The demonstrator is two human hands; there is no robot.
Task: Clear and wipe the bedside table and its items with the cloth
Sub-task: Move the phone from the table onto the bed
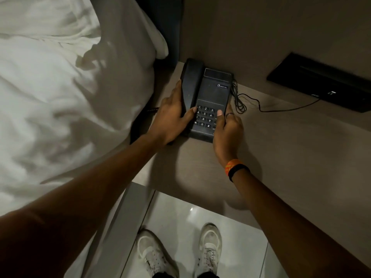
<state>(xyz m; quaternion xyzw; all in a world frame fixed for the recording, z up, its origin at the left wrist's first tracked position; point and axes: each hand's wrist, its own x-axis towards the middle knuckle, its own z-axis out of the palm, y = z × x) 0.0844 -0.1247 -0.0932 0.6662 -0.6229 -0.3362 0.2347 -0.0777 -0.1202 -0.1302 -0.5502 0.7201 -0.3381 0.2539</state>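
A black desk telephone sits at the back left of the beige bedside table, its handset on the cradle. My left hand grips the telephone's left side along the handset, thumb on the keypad. On the opposite side, my right hand holds the telephone's right edge with the thumb laid on the keys. No cloth is in view.
A thin black cord runs from the telephone across the table to a black wall panel at the right. The bed with white sheets lies close on the left. Below are a glossy tiled floor and my white shoes.
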